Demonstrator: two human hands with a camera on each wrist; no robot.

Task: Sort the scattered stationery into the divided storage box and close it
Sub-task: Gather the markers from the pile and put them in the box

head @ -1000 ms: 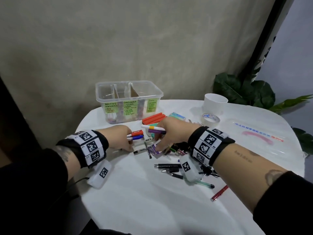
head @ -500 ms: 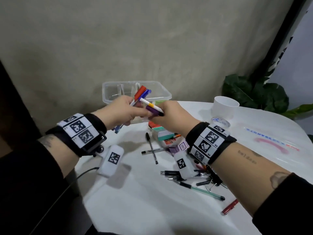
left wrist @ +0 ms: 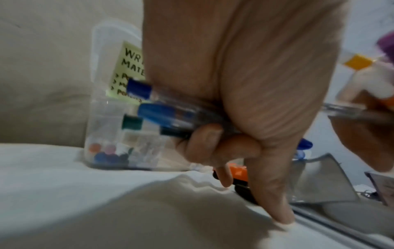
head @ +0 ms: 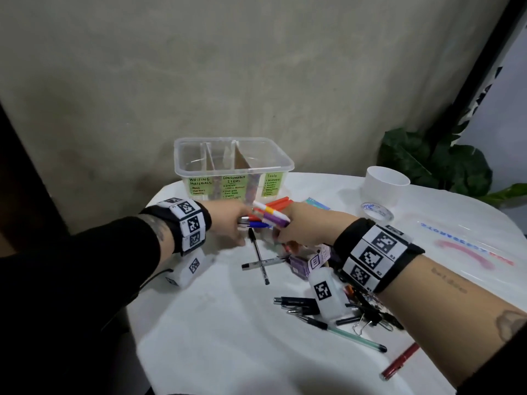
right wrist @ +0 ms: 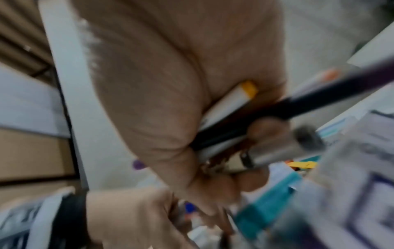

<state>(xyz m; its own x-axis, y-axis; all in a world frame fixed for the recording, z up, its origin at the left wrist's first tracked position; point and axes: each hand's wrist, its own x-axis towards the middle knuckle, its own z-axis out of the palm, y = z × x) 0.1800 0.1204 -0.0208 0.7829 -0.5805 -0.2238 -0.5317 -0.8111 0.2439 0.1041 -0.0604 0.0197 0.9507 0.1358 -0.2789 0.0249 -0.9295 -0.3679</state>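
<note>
The clear divided box (head: 233,166) stands open at the table's back, with green labels on its front wall. In front of it my left hand (head: 231,223) grips a bundle of clear pens with blue and red caps (head: 256,223). In the left wrist view these pens (left wrist: 157,107) lie across the palm, and the index finger (left wrist: 277,202) points down onto the cloth. My right hand (head: 293,223) grips a white, yellow and purple marker bundle (head: 271,213), which shows blurred in the right wrist view (right wrist: 232,101). The two hands almost touch.
Loose on the white cloth lie two crossed black pens (head: 258,260), a purple carton (head: 302,265), dark pens (head: 296,303), binder clips (head: 368,323), a teal pen (head: 353,336) and a red pen (head: 400,360). Orange markers (head: 276,202), a tape roll (head: 376,212) and a white cup (head: 385,185) sit further back.
Both hands rose to the box front half a second ago and have come back down to the table in front of it. Each still holds its bundle.
</note>
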